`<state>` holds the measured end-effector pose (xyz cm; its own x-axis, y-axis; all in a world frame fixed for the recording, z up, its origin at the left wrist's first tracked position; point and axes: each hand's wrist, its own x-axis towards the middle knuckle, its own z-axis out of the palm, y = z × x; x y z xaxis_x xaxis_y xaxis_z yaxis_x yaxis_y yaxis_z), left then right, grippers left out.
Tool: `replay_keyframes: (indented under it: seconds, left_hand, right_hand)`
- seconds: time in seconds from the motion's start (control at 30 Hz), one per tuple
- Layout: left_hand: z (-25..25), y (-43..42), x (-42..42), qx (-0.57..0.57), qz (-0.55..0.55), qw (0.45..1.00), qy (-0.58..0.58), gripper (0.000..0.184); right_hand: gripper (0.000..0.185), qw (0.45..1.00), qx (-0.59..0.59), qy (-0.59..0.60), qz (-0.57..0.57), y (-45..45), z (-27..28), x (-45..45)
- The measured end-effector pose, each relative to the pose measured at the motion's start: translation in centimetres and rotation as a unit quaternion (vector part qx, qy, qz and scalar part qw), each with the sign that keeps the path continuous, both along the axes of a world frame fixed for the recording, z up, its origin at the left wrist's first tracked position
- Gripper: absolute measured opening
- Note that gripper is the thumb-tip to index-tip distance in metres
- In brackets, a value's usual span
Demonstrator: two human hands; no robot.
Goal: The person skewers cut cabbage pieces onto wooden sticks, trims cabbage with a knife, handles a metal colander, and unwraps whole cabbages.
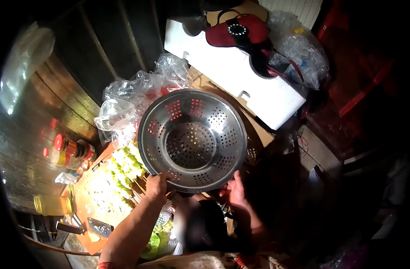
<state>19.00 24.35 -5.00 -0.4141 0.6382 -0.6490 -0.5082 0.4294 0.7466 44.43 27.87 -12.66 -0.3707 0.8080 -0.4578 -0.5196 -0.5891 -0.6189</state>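
Note:
A metal colander [191, 145] with groups of round holes is held out in front of me, its inside facing up toward the camera. My left hand [157, 186] is closed on its near-left rim. At the near-right rim is my right hand [234, 190], thumb up along the edge and the other fingers partly hidden below it. Nothing shows inside the bowl. Left of the colander, pale green leafy vegetables [124, 163] lie on an orange-brown tabletop [86, 184], with thin sticks among them. More green leaves [158, 237] sit in white netting below my left forearm.
Crumpled clear plastic bags [124, 101] lie behind the colander. A white foam piece [236, 71] stands at the back right, with a red and black strapped item [252, 33] on it. Red-lidded jars [70, 147], a yellowish jar [52, 205] and a dark blade [99, 227] are at left.

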Motion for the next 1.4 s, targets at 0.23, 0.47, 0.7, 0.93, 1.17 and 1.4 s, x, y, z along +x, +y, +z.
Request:
replay_keyframes:
  seconds: [0.23, 0.47, 0.7, 0.93, 1.17, 1.4]
  left_hand:
    - [-1.1, 3.4, -1.1, -0.024, -0.093, 0.995, -0.02, 0.034]
    - [-0.6, 2.1, -1.1, -0.058, -0.156, 0.986, -0.032, 0.042]
    - [1.0, -9.2, -2.7, 0.011, -0.215, 0.976, -0.033, 0.041]
    - [4.6, -23.2, -3.8, -0.076, -0.072, 0.994, -0.003, 0.036]
    - [10.8, -36.5, -5.6, -0.066, 0.141, 0.969, 0.192, 0.027]
    - [5.6, -45.5, -6.3, -0.068, -0.029, 0.712, 0.698, 0.032]
  right_hand:
    - [0.034, 0.982, 0.088, -0.166, -0.006, 2.5, -0.9, -0.4]
    - [0.031, 0.984, 0.061, -0.119, -0.114, 3.4, 0.9, -3.3]
    - [0.027, 0.991, -0.037, -0.102, -0.078, 4.0, -2.4, -3.6]
    - [0.029, 0.977, -0.04, -0.21, 0.018, 4.2, -2.0, -4.4]
    - [0.031, 0.978, -0.056, -0.199, 0.036, 4.2, -1.4, -4.2]
    - [0.063, 0.635, 0.453, -0.626, -0.011, -1.2, 2.7, -3.5]
